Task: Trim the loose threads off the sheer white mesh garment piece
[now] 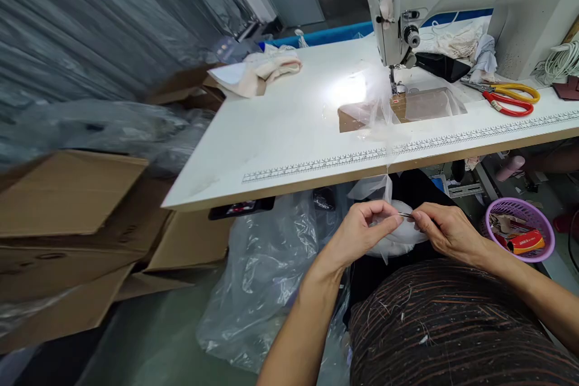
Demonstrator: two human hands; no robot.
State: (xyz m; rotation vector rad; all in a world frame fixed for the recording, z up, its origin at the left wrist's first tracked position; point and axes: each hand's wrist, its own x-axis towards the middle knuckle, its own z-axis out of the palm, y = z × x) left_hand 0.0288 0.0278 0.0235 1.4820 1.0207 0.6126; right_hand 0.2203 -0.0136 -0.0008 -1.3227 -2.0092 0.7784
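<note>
In front of my lap, below the table edge, my left hand [371, 226] is closed in a pinch. Facing it, my right hand [446, 229] pinches too. Between the two sets of fingertips stretches a thin, dark, narrow piece [406, 215], too small to name. White sheer fabric [398, 244] lies on my lap under and behind both hands. From it a narrow sheer strip [388, 186] runs up over the table edge toward the sewing machine's presser foot [396, 87].
On the white sewing table [271, 126] lie red-and-yellow-handled scissors [511, 98] and folded cream cloth [266, 69]. A purple basket [548, 235] with scraps stands on the right. Cardboard boxes [67, 193] and clear plastic sheeting [262, 277] occupy the left and the floor.
</note>
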